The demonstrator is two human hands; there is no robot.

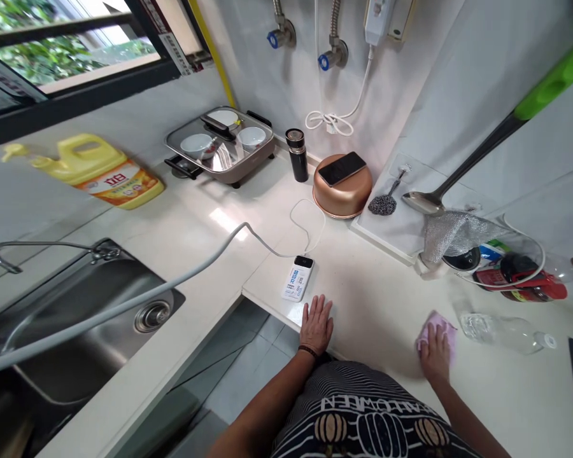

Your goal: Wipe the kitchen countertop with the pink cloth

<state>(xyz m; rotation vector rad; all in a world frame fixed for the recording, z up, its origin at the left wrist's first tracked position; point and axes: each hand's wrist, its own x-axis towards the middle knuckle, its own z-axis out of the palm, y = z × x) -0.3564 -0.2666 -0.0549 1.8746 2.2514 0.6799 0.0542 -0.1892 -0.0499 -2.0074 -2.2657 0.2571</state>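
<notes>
My left hand (pixel 316 325) lies flat on the front edge of the white countertop (pixel 363 280), fingers stretched out. Just beyond its fingertips is a white power bank (pixel 298 278) with cables plugged into its far end. On the right, my right hand (pixel 435 359) presses a pink cloth (pixel 446 326) against the counter, its fingers over the cloth. A clear plastic bottle (pixel 506 332) lies on its side to the right of the cloth.
A copper-coloured pot (pixel 342 198) carrying a phone (pixel 342 168) stands at the back beside a black flask (pixel 297 156). An electric pan (pixel 219 143) holds bowls under its lid. Left are a yellow detergent jug (pixel 107 175) and a steel sink (pixel 90 337). A grey cable (pixel 181 277) crosses above the sink.
</notes>
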